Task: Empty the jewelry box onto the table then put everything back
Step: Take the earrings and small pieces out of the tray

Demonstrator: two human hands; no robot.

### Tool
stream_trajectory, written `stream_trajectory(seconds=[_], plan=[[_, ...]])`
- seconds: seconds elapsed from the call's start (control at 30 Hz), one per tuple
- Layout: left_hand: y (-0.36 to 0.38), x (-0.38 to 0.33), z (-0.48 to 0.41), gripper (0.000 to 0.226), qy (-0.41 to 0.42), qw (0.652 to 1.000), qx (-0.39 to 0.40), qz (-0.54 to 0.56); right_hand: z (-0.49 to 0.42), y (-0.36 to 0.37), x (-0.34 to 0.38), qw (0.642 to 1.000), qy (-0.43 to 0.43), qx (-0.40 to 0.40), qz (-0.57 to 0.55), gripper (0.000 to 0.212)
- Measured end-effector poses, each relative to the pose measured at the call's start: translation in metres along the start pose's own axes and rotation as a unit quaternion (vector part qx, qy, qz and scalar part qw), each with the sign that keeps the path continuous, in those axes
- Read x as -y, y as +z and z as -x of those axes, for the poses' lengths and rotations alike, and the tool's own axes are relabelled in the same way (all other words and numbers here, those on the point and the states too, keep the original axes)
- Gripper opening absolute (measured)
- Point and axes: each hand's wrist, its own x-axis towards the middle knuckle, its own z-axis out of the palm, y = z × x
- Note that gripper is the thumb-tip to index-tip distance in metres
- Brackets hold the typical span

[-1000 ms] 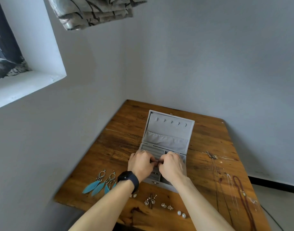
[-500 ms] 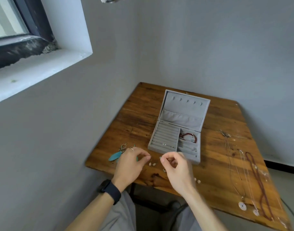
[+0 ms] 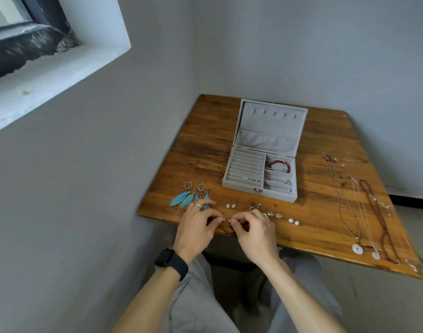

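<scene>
step: likely laying out tiny piece (image 3: 226, 219) | left hand (image 3: 196, 228) + right hand (image 3: 253, 233) both pinched it, fingertips close | advice: set beside drop earrings (image 3: 231, 205), back from table (image 3: 313, 224) edge

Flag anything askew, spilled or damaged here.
Nothing stands out. The jewelry box sits open; earrings lie in a row along the near edge of the table, necklaces stretched straight on the right. The left hand and right hand pinch a small piece.

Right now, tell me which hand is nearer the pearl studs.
Right. Both hands pinch a tiny piece; the right hand lies just left of the pearl studs, the left hand farther left, by the feather earrings.
</scene>
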Motion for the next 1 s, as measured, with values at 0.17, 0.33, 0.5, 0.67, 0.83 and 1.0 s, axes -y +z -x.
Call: stream_trajectory(seconds=[0.17, 0.33, 0.5, 0.67, 0.83, 1.0], plan=[[0.0, 0.0, 0.0, 0.017, 0.005, 1.0, 0.004, -0.004, 0.003, 0.003, -0.003, 1.0, -0.002, -0.018, -0.002, 0.014], [-0.002, -0.001, -0.001, 0.02, 0.008, 1.0, 0.008, -0.009, 0.005, 0.002, -0.009, 1.0, -0.008, -0.009, -0.018, 0.021], [-0.004, 0.0, -0.002, 0.02, 0.011, 1.0, 0.013, -0.014, 0.007, 0.0, -0.005, 1.0, -0.008, -0.007, -0.02, 0.022], [-0.009, -0.003, -0.003, 0.018, 0.02, 0.999, 0.026, -0.012, 0.008, -0.004, -0.005, 1.0, -0.01, -0.001, -0.027, 0.022], [-0.021, -0.008, -0.01, 0.017, 0.03, 0.999, 0.035, -0.021, 0.01, -0.008, -0.006, 0.999, -0.014, 0.008, -0.047, 0.022], [-0.037, -0.015, -0.04, 0.017, 0.046, 0.998, 0.014, -0.031, -0.004, -0.021, -0.003, 0.996, -0.023, 0.021, -0.081, 0.021]])
